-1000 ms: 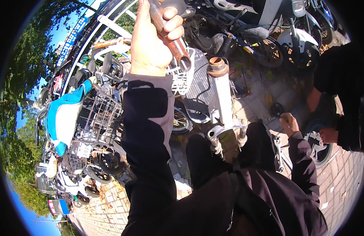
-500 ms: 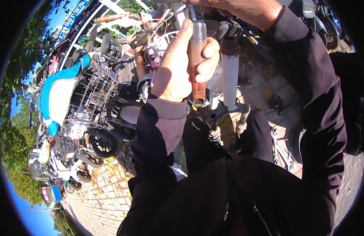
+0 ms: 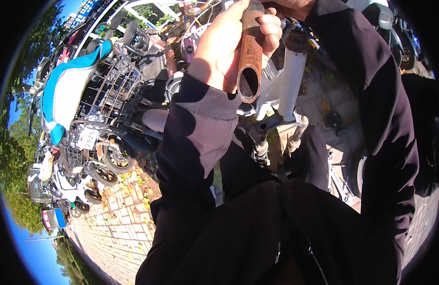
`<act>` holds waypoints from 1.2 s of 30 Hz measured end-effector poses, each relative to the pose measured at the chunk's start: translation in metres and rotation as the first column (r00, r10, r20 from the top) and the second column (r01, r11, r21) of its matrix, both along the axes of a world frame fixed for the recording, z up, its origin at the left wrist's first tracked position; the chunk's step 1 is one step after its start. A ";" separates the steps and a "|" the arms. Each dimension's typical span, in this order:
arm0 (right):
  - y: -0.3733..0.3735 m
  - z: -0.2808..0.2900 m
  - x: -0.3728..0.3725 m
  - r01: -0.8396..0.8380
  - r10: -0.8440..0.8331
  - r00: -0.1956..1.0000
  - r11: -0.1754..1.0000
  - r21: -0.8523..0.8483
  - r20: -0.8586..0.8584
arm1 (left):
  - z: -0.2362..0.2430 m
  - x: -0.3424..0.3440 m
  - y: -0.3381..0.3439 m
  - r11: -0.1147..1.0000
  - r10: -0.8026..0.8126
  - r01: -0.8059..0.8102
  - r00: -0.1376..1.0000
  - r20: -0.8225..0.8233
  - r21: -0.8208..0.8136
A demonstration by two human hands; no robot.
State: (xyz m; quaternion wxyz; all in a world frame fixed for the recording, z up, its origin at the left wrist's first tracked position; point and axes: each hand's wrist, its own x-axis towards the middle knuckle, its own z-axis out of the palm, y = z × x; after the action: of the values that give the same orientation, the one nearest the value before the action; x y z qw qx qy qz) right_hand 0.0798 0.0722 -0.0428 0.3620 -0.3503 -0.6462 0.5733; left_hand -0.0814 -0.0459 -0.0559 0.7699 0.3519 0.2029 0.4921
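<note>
Rusty brown ribbed metal tube [image 3: 251,51]: left hand [image 3: 223,46] wrapped round it, near white metal post [image 3: 290,78]; right hand [image 3: 296,5] cropped, grip indeterminable. Step, judged: steadying tube; next move calls for firm hold.

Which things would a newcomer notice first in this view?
Probably the rusty tube, gripped in the left hand near the top centre, its open end toward the viewer. Next might come the teal-and-white cover at the left, then the white post right of the tube.
</note>
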 end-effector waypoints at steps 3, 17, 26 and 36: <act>0.018 -0.016 0.005 -0.033 0.035 0.998 0.999 -0.036 0.052 | 0.006 0.003 0.004 0.999 0.034 -0.034 0.999 -0.008 -0.028; 0.037 -0.042 0.006 -0.498 0.453 0.866 0.820 -0.280 -0.213 | -0.005 -0.010 0.049 0.989 0.064 -0.052 0.994 -0.088 0.136; 0.030 -0.062 0.002 -0.170 0.136 0.977 0.961 -0.219 -0.164 | -0.038 -0.013 0.101 0.589 0.663 -0.013 0.580 -0.474 0.808; 0.044 -0.072 0.018 -0.272 0.219 0.942 0.942 -0.196 -0.256 | -0.058 -0.011 0.110 0.459 0.741 0.147 0.481 -0.468 0.876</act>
State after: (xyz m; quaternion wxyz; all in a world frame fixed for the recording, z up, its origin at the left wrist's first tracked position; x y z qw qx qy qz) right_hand 0.0974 0.1159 -0.1152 0.3171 -0.2368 -0.5685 0.7212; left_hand -0.0926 0.0643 -0.1134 0.1871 0.8064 0.3415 0.4452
